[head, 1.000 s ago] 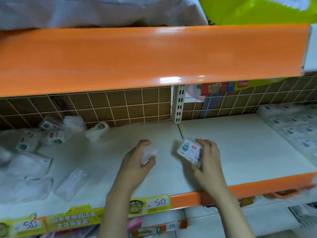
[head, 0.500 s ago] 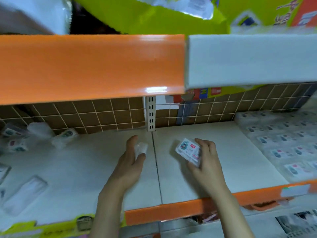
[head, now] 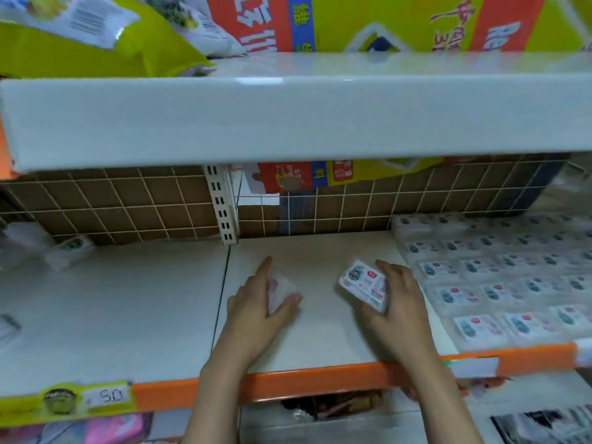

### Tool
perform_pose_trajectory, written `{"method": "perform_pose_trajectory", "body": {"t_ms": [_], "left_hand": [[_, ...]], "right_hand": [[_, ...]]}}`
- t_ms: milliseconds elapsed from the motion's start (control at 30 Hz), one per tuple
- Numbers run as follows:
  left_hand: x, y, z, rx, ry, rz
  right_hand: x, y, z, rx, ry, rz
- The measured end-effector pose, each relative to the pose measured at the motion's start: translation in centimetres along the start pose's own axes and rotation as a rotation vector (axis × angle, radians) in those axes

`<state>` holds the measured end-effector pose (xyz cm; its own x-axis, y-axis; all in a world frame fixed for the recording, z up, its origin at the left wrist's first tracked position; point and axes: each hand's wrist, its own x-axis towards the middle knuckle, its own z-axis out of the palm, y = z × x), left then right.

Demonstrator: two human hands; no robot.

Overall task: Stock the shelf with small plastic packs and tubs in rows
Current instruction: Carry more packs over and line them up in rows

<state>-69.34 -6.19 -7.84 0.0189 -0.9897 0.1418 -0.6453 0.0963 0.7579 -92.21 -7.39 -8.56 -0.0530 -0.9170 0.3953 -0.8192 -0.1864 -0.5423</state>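
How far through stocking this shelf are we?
Done: rows of packs fill the shelf's right side. In hand: the right hand grips a labelled pack; the left hand grips a clear pack. Left: the bare shelf in the middle.

White labelled pack (head: 363, 282) w/ cartoon print, tilted, held just above shelf (head: 323, 341) at centre. Small clear pack (head: 280, 291) to its left, near the shelf board. Rows of like packs (head: 499, 283) lie flat on shelf's right side.
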Motion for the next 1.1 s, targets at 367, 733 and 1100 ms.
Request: {"method": "perform_pose_trajectory", "body": {"t_ms": [367,733,1100], "left_hand": [[1.1,-0.8,-0.9,0.308,0.210,0.090],[1.1,1.5,3.7,0.118,0.231,0.013],[0.6,13.4,18.1,0.107,0.261,-0.051]], "right_hand": [[-0.4,0.5,0.0,-0.003,0.012,-0.001],[1.0,4.6,-2.2,0.060,0.063,-0.039],[2.3,17.4,-11.5,0.146,-0.013,-0.141]]}}
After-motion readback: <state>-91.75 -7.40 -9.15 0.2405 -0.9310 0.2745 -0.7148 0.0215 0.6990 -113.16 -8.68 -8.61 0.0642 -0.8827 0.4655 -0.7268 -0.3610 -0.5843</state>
